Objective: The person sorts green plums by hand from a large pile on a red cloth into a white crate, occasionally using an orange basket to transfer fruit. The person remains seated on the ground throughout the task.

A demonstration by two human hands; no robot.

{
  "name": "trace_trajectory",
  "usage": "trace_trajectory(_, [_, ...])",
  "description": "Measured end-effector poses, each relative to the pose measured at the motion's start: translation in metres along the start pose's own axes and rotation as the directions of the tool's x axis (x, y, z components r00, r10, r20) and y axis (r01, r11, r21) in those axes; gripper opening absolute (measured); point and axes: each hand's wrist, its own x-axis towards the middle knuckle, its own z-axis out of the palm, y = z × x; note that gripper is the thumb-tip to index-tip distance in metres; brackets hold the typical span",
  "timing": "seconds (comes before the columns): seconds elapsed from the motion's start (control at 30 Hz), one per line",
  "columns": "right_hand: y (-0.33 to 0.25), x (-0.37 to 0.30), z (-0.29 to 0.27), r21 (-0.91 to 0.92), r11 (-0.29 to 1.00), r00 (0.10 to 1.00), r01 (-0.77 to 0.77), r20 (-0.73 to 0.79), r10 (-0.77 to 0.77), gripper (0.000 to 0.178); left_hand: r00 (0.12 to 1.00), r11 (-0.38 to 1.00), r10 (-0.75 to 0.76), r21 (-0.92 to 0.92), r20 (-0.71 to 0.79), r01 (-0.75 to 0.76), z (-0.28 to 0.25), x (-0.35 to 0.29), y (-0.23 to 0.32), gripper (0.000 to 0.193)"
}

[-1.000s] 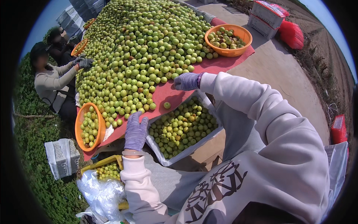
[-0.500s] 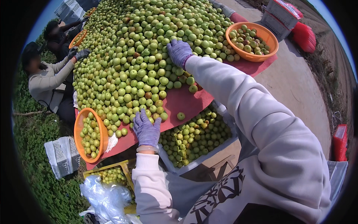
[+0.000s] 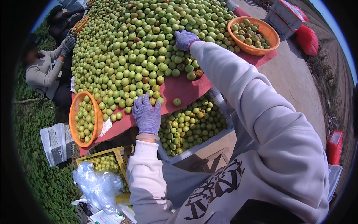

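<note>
A large heap of small round green fruits [image 3: 123, 56], some with reddish-brown patches, covers a table with a red cloth [image 3: 179, 89]. They resemble jujubes. My left hand [image 3: 147, 115], in a purple knit glove, rests at the heap's near edge, fingers spread and touching the closest fruits. Farther off to the right, my right hand [image 3: 186, 40], gloved alike, lies palm down on the heap. Its fingers reach over the fruits; its thumb and palm are hidden. One loose fruit [image 3: 177, 101] sits on the cloth right of my left hand.
Below the table edge stands a white-lined crate [image 3: 227, 130] of fruit. Orange baskets with fruit stand left [image 3: 100, 119] and right [image 3: 275, 42]. A yellow crate [image 3: 121, 158] and clear plastic bags [image 3: 99, 183] are lower left. Co-workers [image 3: 46, 74] are at the left side.
The view has tilted slightly. My right hand has shifted a little to the right over the heap; my left hand stays at its edge. The nearer co-worker's hands have come up off the fruit.
</note>
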Motion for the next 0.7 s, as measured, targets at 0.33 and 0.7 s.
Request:
trace_trajectory(0.33, [-0.009, -0.031, 0.0, 0.212, 0.974, 0.966, 0.074, -0.256, -0.018, 0.032, 0.985, 0.957, -0.17, -0.243, -0.029, 0.158, -0.01, 0.01, -0.021, 0.051])
trace_trajectory(0.7, [-0.076, -0.261, 0.03, 0.321, 0.833, 0.806, 0.451, 0.253, -0.534, 0.058, 0.587, -0.343, -0.262, -0.642, 0.766, 0.685, -0.025, -0.036, 0.059, 0.035])
